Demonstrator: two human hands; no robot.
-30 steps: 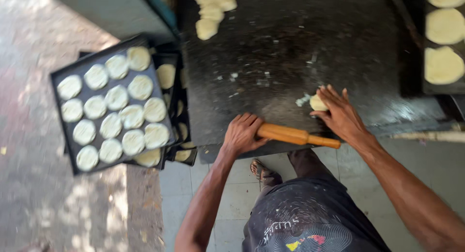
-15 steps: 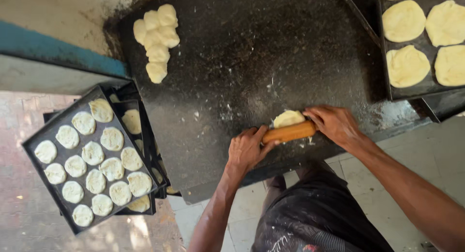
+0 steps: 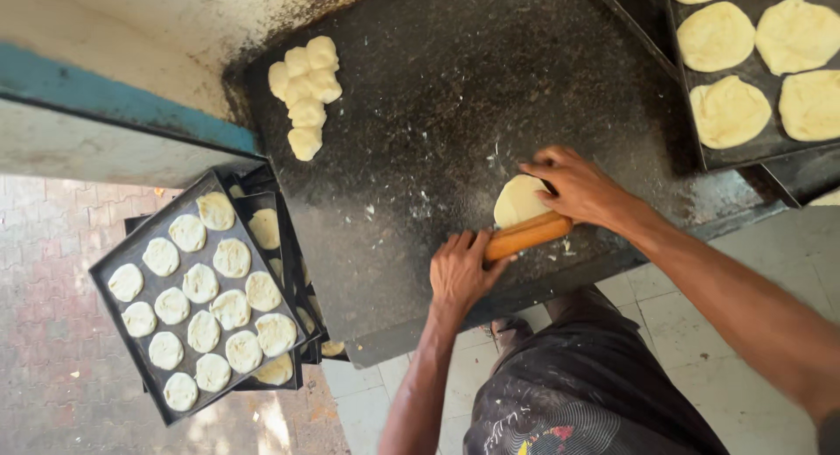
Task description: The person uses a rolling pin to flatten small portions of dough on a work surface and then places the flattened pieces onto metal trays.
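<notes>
**Rolling dough at the table edge**

Head view: my left hand (image 3: pixel 461 271) and right hand (image 3: pixel 579 186) both press, fingers curled, on the wooden rolling pin (image 3: pixel 528 235). The pin lies across a flat dough round (image 3: pixel 518 199) on the dark table (image 3: pixel 437 114), near its front edge. Dough lumps (image 3: pixel 304 94) lie far back-left of the pin.

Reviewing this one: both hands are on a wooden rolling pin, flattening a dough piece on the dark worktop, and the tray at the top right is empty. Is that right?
Not quite. In the head view the tray at the top right is not empty: it holds flattened dough rounds. The rest stands: left hand and right hand are on the wooden rolling pin, over a dough piece on the dark worktop.
</notes>
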